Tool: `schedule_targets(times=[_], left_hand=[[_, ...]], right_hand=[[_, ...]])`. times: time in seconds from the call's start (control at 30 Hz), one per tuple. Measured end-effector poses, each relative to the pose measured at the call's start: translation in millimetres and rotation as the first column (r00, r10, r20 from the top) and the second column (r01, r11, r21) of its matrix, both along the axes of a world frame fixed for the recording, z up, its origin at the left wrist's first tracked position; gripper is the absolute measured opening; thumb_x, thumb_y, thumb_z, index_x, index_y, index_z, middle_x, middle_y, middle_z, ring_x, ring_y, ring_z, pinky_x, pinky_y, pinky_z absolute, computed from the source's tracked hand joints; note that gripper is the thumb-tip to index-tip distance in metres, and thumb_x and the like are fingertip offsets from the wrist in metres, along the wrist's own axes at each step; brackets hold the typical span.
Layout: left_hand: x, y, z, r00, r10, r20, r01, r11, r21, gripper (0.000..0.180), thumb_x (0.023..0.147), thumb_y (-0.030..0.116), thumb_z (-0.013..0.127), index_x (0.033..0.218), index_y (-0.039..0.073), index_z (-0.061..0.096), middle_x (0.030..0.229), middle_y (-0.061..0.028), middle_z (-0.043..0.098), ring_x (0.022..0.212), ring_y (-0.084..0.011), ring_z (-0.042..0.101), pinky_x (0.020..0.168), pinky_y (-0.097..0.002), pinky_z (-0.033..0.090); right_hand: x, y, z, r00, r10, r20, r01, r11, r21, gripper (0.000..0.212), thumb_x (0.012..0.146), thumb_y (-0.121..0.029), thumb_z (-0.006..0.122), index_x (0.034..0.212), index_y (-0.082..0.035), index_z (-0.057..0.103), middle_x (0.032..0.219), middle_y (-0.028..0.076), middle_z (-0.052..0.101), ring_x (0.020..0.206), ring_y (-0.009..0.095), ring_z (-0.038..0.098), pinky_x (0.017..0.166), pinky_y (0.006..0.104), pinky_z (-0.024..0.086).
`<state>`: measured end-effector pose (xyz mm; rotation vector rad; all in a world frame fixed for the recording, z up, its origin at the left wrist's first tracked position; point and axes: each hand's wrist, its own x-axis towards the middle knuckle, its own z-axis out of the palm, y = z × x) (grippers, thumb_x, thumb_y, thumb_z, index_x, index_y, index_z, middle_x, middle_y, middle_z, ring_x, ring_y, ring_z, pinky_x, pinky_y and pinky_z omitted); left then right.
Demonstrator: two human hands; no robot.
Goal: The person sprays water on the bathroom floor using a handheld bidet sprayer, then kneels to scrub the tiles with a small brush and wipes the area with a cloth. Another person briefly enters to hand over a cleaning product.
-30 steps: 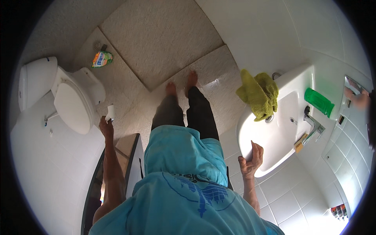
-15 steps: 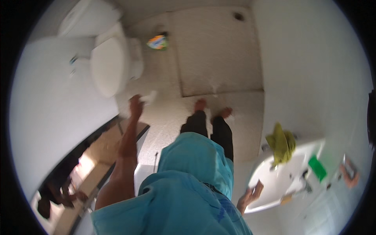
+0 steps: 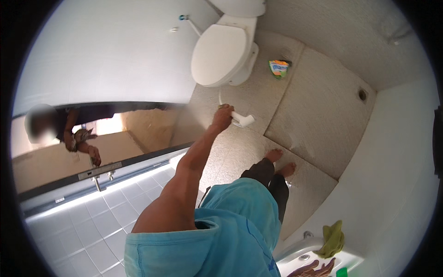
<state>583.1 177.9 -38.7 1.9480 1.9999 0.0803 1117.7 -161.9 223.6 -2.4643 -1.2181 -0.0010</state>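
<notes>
Here, just above the middle of the frame, my left hand (image 3: 223, 116) is closed around the handle of a white spray nozzle (image 3: 242, 121), whose head sticks out to the right of my fingers and hangs over the speckled floor (image 3: 258, 99). A thin white hose (image 3: 220, 97) curves up from the nozzle toward the toilet (image 3: 224, 53), which sits at the top centre with its lid down. My left arm stretches up from the lower middle of the frame to reach that spot.

To the right of the toilet, a small colourful packet (image 3: 278, 68) lies on the floor, well apart from the nozzle. Farther right, a round floor drain (image 3: 362, 94) sits in a paler slab. My bare feet (image 3: 280, 161) stand below and to the right of the nozzle, under dark trousers and a blue shirt (image 3: 230, 231).

At the bottom right, my right hand (image 3: 314, 269) lies with its fingers spread flat on the rim of a white sink (image 3: 295, 258), holding nothing. A green cloth (image 3: 333, 237) is draped over the sink's edge just above that hand.

On the left of the frame, a mirror (image 3: 106, 138) on the tiled wall shows a reflected person.
</notes>
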Motion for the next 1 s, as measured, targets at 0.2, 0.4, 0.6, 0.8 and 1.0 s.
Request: schedule_targets(times=[0.2,0.4,0.6,0.8,1.0], left_hand=[[2,-8,2,0.999,0.011,0.038,-0.012,1.0,0.021,0.023,0.077,0.002,0.069,0.097,0.004,0.059,0.103,-0.0158,0.062,0.104,-0.0376,0.062,0.088,-0.0473,0.052],[11,-21,0,0.998,0.065,-0.012,-0.066,0.998,-0.023,0.026,0.076,0.003,0.072,0.099,0.005,0.059,0.106,-0.0153,0.061,0.104,-0.0369,0.063,0.088,-0.0453,0.053],[11,-33,7,0.993,0.065,-0.098,-0.07,0.996,-0.056,0.035,0.076,0.004,0.076,0.107,0.001,0.059,0.113,-0.0167,0.06,0.111,-0.0335,0.061,0.095,-0.0422,0.053],[-1,-23,15,0.993,0.037,-0.109,-0.041,0.999,-0.034,0.036,0.074,0.005,0.077,0.105,0.002,0.058,0.111,-0.0156,0.059,0.112,-0.0338,0.061,0.093,-0.0423,0.054],[-14,-17,2,0.997,0.057,-0.055,-0.056,0.998,0.021,0.037,0.074,0.006,0.078,0.106,0.002,0.058,0.115,-0.0162,0.059,0.114,-0.0341,0.061,0.095,-0.0416,0.054]], right_hand=[[24,54,-31,0.943,0.276,0.184,-0.267,0.961,-0.072,0.07,0.103,-0.061,0.031,0.123,-0.003,0.065,0.117,0.015,0.065,0.107,0.037,0.059,0.089,0.0543,0.046],[54,56,-65,0.865,0.352,0.358,-0.319,0.936,-0.149,0.055,0.105,-0.045,0.042,0.093,0.0,0.072,0.093,0.015,0.071,0.08,0.033,0.065,0.069,0.0464,0.051],[66,79,-126,0.845,0.444,0.297,-0.44,0.894,-0.086,0.043,0.102,-0.039,0.046,0.1,-0.003,0.07,0.103,0.014,0.069,0.089,0.031,0.064,0.078,0.044,0.049],[33,95,-299,0.821,0.562,0.101,-0.552,0.826,-0.112,0.034,0.099,-0.033,0.05,0.108,-0.005,0.069,0.112,0.012,0.067,0.097,0.028,0.062,0.086,0.0415,0.047],[-329,191,-602,0.516,0.826,0.226,-0.578,0.53,-0.62,0.029,0.096,-0.026,0.055,0.115,-0.008,0.067,0.122,0.01,0.065,0.106,0.025,0.06,0.095,0.0391,0.045]])
